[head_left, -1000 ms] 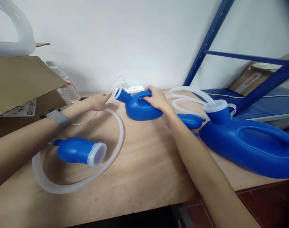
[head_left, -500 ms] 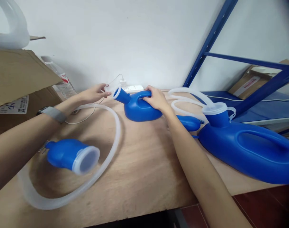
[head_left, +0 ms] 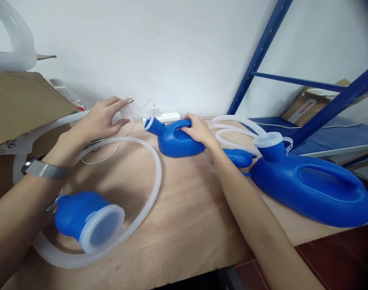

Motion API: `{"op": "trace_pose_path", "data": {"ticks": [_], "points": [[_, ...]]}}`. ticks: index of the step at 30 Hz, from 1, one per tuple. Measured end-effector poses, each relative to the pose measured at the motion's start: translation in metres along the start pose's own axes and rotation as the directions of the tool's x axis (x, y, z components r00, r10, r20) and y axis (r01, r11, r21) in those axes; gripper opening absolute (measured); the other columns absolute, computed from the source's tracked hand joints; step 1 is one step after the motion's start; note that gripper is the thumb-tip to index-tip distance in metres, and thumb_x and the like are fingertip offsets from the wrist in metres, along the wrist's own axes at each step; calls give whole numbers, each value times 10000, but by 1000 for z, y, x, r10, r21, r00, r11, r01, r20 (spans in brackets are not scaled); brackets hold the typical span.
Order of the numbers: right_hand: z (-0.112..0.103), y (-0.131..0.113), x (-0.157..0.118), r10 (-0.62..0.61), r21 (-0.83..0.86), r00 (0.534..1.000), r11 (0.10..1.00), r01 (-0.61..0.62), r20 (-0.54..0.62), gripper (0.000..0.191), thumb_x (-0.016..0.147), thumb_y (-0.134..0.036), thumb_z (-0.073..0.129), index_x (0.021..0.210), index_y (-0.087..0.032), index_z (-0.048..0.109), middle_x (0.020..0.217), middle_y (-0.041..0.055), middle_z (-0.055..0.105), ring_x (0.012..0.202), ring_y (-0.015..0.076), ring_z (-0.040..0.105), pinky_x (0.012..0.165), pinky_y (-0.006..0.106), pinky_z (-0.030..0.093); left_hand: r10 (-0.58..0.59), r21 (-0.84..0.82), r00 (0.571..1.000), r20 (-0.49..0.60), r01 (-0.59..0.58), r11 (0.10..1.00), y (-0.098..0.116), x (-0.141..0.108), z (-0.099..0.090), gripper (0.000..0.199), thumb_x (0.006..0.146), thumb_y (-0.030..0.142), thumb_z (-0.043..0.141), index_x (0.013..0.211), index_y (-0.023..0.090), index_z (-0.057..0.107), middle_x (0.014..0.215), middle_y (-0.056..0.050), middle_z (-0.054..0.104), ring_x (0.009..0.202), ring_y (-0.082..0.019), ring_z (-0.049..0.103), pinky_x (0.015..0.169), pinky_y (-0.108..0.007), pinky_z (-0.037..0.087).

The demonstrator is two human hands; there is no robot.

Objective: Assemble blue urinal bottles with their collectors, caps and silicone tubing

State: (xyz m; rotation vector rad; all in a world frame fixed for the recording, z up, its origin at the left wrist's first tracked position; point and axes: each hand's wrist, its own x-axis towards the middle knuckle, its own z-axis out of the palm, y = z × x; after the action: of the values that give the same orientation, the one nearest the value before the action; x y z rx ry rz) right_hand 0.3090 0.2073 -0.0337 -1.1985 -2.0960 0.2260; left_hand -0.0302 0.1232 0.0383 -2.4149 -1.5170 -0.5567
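Right hand (head_left: 197, 129) sits on the small blue bottle (head_left: 175, 140) at the far side of the bench (head_left: 184, 225), fingers curled shut around its handle, the grip wrapped over the top of the loop. The bottle rests on the bench with its white-rimmed spout (head_left: 149, 123) tilted up and pointing left, toward the other hand.

Left hand (head_left: 101, 119) is raised just left of that spout, fingers loosely bent around the end of the clear ribbed tube (head_left: 154, 189), a pale cap-like end (head_left: 128, 109) showing at the fingertips. How firmly that grip has hold of it I cannot tell; the end is blurred. It hangs near the spout but apart from it, a little higher and to the left.

From that hand the tube sweeps in a wide loop across the bench and back toward the near left, where a blue funnel cup (head_left: 87, 219) with a clear rim lies on its side inside the loop, under the left forearm. A grey watch (head_left: 45, 169) bands that wrist.

Over on the right a large blue bottle (head_left: 311, 187) lies flat on the bench, white-rimmed neck up, another clear tube (head_left: 232, 123) coiled behind it. A cardboard box (head_left: 21, 100) stands at far left, a blue shelf frame (head_left: 256, 56) against the wall.
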Motion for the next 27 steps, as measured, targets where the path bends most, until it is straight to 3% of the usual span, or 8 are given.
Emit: {"op": "trace_pose_path", "data": {"ticks": [6,12,17,21,27], "points": [[1,1,0,28,-18,999,999,-29,-16,175,805,-325,672,960,-243,683,1017,71,796,953,320,703,859,410,498,54,65,991,121,-62,996,-5,-2,14,636,1086,410,420,1671,162,370,1639,-177,469,1486,-377,461,1220,-513,337],[0,-1,0,44,-42,999,998,-45,-23,180,793,-319,670,953,-237,676,986,78,787,937,329,697,832,413,483,188,-23,967,175,-187,982,-1,13,27,794,1043,522,452,1720,177,225,1628,-182,465,1480,-430,469,1207,-545,334],[0,-5,-1,44,-31,999,999,-44,-20,184,784,-317,663,946,-232,676,971,78,786,930,328,698,812,405,473,205,-52,972,112,-201,978,1,18,36,865,1036,608,462,1714,120,237,1546,-224,524,1401,-438,531,1161,-544,388],[2,-11,-2,46,-21,999,999,-46,-8,202,775,-329,661,953,-236,684,977,70,790,932,319,701,799,389,462,211,-68,971,116,-204,977,3,16,33,827,1036,603,439,1689,107,327,1513,-225,550,1307,-409,599,1122,-523,449],[4,-18,-4,35,-11,999,999,-35,-8,203,776,-329,662,957,-242,687,972,60,788,921,308,702,793,376,446,160,-26,968,191,-158,987,14,12,19,813,1030,528,397,1694,66,310,1559,-269,495,1226,-394,635,1074,-528,506]]}}
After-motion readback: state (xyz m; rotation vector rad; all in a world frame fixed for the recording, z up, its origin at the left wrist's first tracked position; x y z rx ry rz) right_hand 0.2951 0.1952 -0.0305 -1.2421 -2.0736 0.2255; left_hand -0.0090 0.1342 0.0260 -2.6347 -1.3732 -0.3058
